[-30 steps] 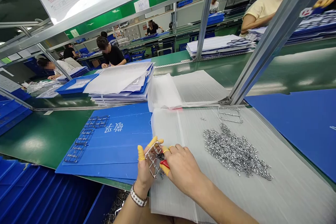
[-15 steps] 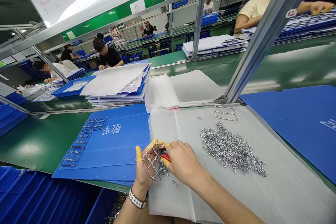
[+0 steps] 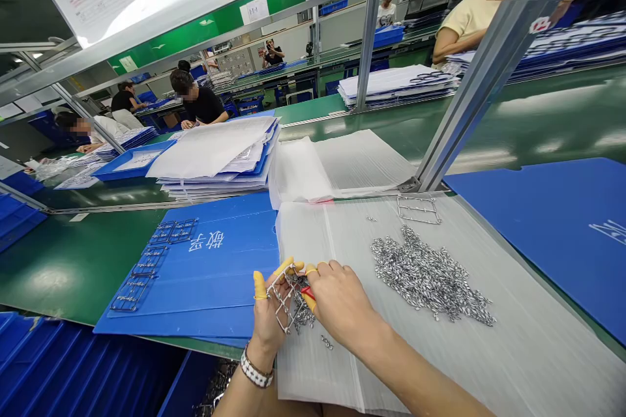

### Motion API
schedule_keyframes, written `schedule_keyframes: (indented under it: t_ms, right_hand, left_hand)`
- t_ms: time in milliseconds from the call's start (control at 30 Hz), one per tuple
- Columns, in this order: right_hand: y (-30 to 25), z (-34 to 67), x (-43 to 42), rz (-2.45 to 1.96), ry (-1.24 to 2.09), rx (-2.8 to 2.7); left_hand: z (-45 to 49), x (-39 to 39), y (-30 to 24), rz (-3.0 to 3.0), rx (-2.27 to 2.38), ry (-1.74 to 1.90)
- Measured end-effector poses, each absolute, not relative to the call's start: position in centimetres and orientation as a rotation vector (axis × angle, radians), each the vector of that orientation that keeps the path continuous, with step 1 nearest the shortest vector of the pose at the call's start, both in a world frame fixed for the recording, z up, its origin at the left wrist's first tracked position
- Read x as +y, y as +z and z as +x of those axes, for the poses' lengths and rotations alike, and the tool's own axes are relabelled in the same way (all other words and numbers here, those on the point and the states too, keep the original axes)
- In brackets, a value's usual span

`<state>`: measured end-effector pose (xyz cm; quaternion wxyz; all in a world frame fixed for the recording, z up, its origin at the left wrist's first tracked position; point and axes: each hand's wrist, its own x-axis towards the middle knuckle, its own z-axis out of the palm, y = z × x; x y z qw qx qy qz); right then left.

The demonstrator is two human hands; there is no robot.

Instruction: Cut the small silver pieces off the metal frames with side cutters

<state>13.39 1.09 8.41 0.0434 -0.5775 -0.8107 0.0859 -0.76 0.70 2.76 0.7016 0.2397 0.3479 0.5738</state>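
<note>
The left hand (image 3: 267, 316) clenches a wire frame (image 3: 281, 296), and the right hand (image 3: 340, 305) grasps red-handled cutters (image 3: 308, 293) against it. Both hover over a foam sheet (image 3: 493, 365), with open room to the right. The silvery frame is a gridded lattice. Nearby lie one more frame (image 3: 418, 210), one heap of metal bits (image 3: 425, 277), and a blue board (image 3: 235, 280) bearing several frames.

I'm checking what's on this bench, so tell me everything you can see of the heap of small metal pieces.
The heap of small metal pieces is a loose, sprawling mass of many short, shiny silver pieces, too small to make out singly. It lies on a whitish plastic sheet, running diagonally, with a few strays apart from it. Neither hand touches it; the right hand is nearer.
</note>
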Motion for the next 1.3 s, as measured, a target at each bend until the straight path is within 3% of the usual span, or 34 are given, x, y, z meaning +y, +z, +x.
schedule_keyframes:
  t_ms: [333, 1300]
  right_hand:
    - [6.8, 14.4, -0.1, -1.759, 0.29, -2.468]
    - [7.9, 12.8, -1.1, -1.676, 0.281, -2.533]
  left_hand:
    - [-1.4, 1.6, 3.3, 0.332, 0.606, 1.257]
    - [-0.7, 1.8, 3.3, 0.528, 0.815, 1.485]
